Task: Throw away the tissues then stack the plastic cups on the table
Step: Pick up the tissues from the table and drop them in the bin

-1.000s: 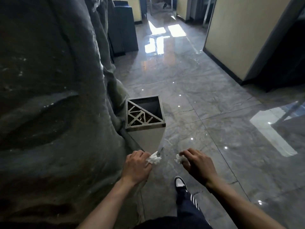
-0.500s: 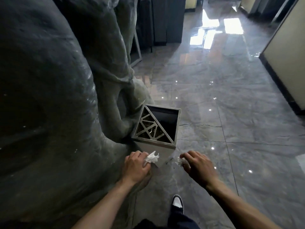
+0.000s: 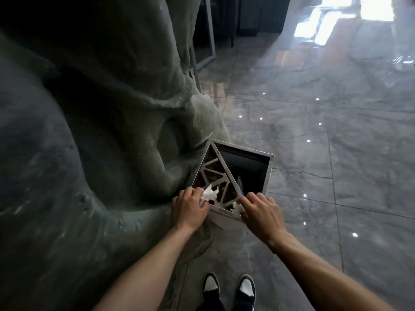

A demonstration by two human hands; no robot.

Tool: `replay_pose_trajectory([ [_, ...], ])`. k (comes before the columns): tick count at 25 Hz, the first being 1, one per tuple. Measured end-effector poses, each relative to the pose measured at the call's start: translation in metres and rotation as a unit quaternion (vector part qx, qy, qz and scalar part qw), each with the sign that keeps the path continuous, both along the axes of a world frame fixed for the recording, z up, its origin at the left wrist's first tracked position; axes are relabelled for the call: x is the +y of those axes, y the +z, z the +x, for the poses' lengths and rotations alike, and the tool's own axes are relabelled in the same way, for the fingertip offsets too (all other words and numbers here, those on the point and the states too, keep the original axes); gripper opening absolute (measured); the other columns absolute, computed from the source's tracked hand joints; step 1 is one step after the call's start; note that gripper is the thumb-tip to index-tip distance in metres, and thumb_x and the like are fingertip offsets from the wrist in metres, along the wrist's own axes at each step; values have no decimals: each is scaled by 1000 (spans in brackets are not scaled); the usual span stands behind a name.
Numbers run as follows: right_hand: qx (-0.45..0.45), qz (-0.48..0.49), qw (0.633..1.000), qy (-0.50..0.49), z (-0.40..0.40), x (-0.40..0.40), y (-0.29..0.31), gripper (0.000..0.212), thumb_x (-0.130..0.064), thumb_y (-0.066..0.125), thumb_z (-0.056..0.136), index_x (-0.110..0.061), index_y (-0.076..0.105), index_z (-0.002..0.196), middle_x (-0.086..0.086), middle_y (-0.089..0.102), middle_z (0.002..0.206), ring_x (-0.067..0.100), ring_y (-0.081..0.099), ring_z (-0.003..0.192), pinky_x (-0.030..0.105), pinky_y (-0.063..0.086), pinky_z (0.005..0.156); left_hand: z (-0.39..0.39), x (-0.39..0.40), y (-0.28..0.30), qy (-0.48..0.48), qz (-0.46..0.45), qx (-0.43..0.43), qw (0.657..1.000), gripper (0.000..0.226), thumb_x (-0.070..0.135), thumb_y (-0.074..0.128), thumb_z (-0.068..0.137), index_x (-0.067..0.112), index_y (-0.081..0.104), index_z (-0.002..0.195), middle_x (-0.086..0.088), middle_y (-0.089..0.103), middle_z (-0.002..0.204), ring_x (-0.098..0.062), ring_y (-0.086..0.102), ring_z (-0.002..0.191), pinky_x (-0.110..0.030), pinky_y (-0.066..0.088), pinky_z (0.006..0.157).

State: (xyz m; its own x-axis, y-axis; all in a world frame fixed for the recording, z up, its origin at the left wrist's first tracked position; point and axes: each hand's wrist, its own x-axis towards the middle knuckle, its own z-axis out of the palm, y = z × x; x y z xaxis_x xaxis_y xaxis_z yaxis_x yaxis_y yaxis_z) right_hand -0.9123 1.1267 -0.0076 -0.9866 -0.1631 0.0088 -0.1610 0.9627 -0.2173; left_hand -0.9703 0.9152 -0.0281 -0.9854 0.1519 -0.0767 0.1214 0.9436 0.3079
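Observation:
A square metal trash bin (image 3: 268, 173) stands on the floor, its top half covered by a cut-out triangular grille and half open and dark. My left hand (image 3: 188, 207) is closed on a crumpled white tissue (image 3: 210, 194) at the bin's near left corner, over the grille. My right hand (image 3: 260, 212) pinches a smaller white tissue (image 3: 236, 206), mostly hidden under the fingers, at the bin's near edge. No cups or table are in view.
A large grey rock-like sculpted form (image 3: 89, 131) fills the left side and touches the bin. Glossy grey tiled floor (image 3: 336, 153) spreads to the right. A metal frame leg (image 3: 211, 30) stands behind. My two shoes (image 3: 229, 288) are at the bottom.
I have stepped closer to the bin. Both hands have moved forward from short of the bin to over its near edge, still holding the tissues.

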Motion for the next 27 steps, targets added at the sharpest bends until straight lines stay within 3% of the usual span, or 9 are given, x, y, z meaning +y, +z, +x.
replay_pose_trajectory([
  [7,20,45,999,17,-52,-27,-49,48,-26,76,77,-22,56,120,5,62,106,26,57,84,39,47,66,-57,9,-40,-2,3,10,1000,36,38,63,84,27,57,117,-4,58,115,-25,53,107,-38,39,87],
  [13,-25,40,999,-8,-53,-30,-59,76,-51,67,80,-33,29,143,2,57,120,26,51,98,41,41,77,-67,7,-49,-31,8,-43,999,65,48,65,80,32,44,138,-1,47,137,-25,41,126,-42,35,99],
  [16,-29,29,999,-36,-44,-35,-56,83,-55,64,79,-33,21,147,1,54,126,26,49,105,42,40,82,-64,5,-47,-45,22,-70,996,80,56,67,76,37,33,146,-3,38,146,-26,32,133,-44,33,105],
  [21,-50,19,996,-71,-33,-42,-56,100,-59,67,76,-36,5,150,0,38,145,29,33,131,49,34,100,-51,-2,-44,-34,54,-100,993,94,58,68,75,46,13,150,-3,7,162,-25,6,146,-48,21,114],
  [27,-67,-1,991,-118,-26,-48,-44,103,-63,66,75,-38,0,150,0,30,151,29,25,138,52,30,107,-33,-12,-33,2,81,-108,991,94,57,70,75,41,17,151,-4,4,163,-27,8,146,-47,19,115],
])
